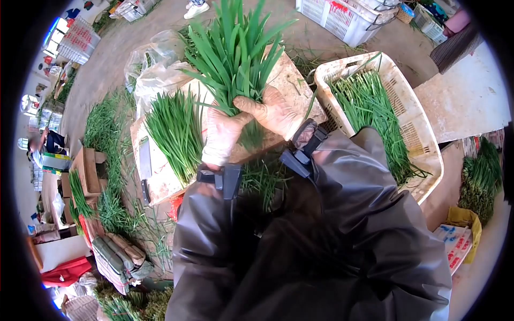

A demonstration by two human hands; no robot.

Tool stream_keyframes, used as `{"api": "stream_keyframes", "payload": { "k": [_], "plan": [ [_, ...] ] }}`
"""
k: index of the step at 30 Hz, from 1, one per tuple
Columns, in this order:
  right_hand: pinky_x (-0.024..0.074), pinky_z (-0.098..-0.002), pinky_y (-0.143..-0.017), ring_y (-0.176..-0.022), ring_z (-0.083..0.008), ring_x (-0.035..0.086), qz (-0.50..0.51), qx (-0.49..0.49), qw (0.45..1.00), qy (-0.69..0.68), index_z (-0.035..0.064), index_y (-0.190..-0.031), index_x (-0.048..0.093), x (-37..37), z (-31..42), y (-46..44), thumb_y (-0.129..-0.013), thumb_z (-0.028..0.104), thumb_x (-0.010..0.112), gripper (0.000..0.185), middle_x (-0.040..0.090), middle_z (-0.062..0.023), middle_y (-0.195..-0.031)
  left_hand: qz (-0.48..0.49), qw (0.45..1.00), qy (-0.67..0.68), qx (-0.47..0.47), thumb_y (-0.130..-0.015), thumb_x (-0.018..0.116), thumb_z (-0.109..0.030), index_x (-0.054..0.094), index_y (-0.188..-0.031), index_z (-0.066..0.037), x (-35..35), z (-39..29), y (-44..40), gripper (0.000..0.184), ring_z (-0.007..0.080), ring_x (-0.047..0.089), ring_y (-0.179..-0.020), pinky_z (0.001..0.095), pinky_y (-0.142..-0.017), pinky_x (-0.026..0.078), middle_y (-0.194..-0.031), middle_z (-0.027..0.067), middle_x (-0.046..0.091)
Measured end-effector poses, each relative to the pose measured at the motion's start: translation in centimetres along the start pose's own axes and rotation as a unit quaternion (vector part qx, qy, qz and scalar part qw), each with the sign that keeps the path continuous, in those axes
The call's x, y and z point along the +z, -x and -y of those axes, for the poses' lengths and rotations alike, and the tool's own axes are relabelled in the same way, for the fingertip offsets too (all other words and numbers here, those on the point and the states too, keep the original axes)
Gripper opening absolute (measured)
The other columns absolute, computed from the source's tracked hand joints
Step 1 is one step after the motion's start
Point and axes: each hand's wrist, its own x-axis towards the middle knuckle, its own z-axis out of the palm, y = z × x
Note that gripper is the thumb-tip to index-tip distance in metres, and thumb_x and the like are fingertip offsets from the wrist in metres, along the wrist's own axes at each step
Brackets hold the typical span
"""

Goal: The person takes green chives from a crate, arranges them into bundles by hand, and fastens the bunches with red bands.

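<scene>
One leafy bunch (pixel 235 53) fills the two-handed grip (pixel 278 113), box lettering (pixel 453 241) illegible.

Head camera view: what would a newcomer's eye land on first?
Probably the leafy green bunch at top centre, held in the left hand and right hand. Then come the knife on the left side of the board, beside a second bunch, and the pale crate of greens at right.
</scene>
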Motion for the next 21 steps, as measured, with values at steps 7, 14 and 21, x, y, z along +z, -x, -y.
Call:
{"api": "stream_keyframes", "payload": {
  "k": [7,14,21],
  "plan": [
    [0.0511,-0.0420,-0.096,-0.105,-0.0323,0.067,-0.012,-0.094,0.990,0.100,-0.0037,-0.124,0.063,1.2,2.1,-0.4,-0.088,0.049,0.081,0.066,0.072,-0.0202,-0.112,-0.011,0.992,-0.103,0.073,-0.084,0.078,-0.001,0.068,-0.122,0.000,-0.4,-3.2,0.7,0.039,0.0231,0.071,-0.103,0.0360,-0.090,0.056,-0.116,0.0119,0.074],
    [0.0512,-0.0459,-0.095,-0.108,-0.0407,0.067,-0.016,-0.052,0.983,0.176,-0.0031,-0.121,0.065,0.3,1.0,0.0,-0.088,0.054,0.077,0.068,0.072,-0.0242,-0.111,-0.022,0.968,-0.234,0.090,-0.090,0.076,-0.018,0.070,-0.120,-0.004,-1.5,2.8,0.7,0.034,0.0283,0.071,-0.100,0.0389,-0.087,0.056,-0.113,0.0140,0.074],
    [0.0526,-0.0462,-0.093,-0.106,-0.0416,0.068,-0.009,0.003,0.971,0.238,-0.0006,-0.122,0.067,0.0,1.0,-0.5,-0.086,0.062,0.075,0.072,0.073,-0.0246,-0.109,-0.022,0.999,-0.044,0.006,-0.086,0.078,-0.002,0.069,-0.120,-0.001,-0.6,-1.3,0.6,0.035,0.0226,0.071,-0.102,0.0369,-0.091,0.056,-0.115,0.0091,0.075]
  ]
}}
